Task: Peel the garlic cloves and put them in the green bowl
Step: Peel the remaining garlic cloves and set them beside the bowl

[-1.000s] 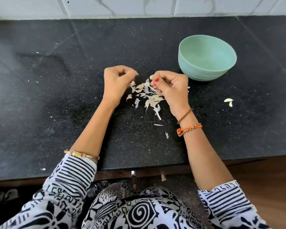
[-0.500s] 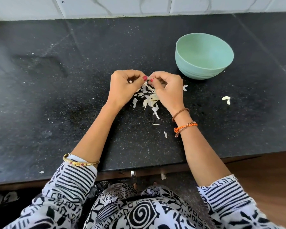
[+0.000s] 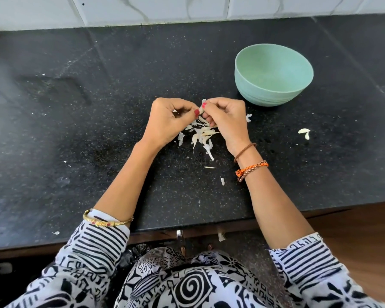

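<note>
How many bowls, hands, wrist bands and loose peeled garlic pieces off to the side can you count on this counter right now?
Green bowl: 1
Hands: 2, left hand and right hand, both pinching one garlic clove
Wrist bands: 3, gold bangle, brown cord, orange braid
Loose garlic pieces at right: 2
Total: 8

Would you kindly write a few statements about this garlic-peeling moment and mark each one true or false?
1. Both hands pinch the garlic clove between them. True.
2. The green bowl lies tipped on its side. False: it stands upright, to the right of the hands.
3. The peel scraps lie on the counter below the left hand and right hand. True.
4. The right wrist is bare. False: it wears an orange bracelet.
5. The bowl is full of cloves. False: none shows inside.
</note>
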The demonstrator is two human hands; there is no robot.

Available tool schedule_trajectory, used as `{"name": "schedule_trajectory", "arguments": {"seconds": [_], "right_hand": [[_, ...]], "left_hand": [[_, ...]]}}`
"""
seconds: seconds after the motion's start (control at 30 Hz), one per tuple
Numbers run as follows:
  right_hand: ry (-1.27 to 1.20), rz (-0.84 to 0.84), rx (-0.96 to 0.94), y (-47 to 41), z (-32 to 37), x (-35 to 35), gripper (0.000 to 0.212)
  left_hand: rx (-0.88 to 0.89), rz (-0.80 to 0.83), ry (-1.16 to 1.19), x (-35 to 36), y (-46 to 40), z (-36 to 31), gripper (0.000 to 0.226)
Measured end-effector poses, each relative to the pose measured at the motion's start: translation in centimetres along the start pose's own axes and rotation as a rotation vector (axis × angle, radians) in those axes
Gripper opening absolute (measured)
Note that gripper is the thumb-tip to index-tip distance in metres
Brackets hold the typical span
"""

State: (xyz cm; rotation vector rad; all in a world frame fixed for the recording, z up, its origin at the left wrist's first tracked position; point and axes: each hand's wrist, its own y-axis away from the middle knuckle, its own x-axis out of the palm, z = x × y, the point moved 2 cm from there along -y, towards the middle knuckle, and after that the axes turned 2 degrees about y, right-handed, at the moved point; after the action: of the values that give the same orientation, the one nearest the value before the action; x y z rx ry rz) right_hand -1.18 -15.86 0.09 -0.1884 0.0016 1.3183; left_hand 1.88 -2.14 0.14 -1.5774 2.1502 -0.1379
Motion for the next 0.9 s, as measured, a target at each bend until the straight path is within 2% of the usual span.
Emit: {"name": "schedule_trajectory", "arguments": {"seconds": [0.17,0.33,0.47,0.53,0.63,0.73,0.77,0.83,0.9], "right_hand": [[-0.014,0.004,0.036,0.0,-0.2,0.2,0.019],[-0.053,0.034,0.131,-0.1,-0.1,0.3,0.027],[-0.159,0.138,0.209,-0.2,0.3,0.2,0.029],[-0.213,0.188,0.246,-0.1,0.4,0.2,0.029],[-0.284,0.144,0.274,-0.3,0.4,0.0,0.030],[-0.297,0.069,0.246,-0.4,0.5,-0.1,0.026],[-0.300,0.052,0.233,-0.4,0.4,-0.1,0.025],[-0.296,0.025,0.208,-0.3,0.4,0.0,0.024],[-0.282,-0.003,0.181,-0.2,0.4,0.1,0.023]], "left_hand": [[-0.012,-0.042,-0.064,0.4,0.1,-0.1,0.011],[0.001,-0.039,-0.068,0.5,0.2,0.0,0.015],[-0.017,-0.104,-0.007,0.2,-0.1,-0.2,0.013],[-0.035,-0.183,0.006,-0.5,-0.4,0.0,0.018],[-0.032,-0.234,-0.032,-1.0,-0.4,0.0,0.025],[0.000,-0.241,-0.151,-0.8,-0.1,0.3,0.050],[-0.002,-0.238,-0.162,-0.9,-0.1,0.4,0.047],[-0.009,-0.192,-0.109,-0.9,-0.2,0.5,0.013],[0.007,-0.166,-0.060,-0.9,-0.2,0.2,0.020]]}}
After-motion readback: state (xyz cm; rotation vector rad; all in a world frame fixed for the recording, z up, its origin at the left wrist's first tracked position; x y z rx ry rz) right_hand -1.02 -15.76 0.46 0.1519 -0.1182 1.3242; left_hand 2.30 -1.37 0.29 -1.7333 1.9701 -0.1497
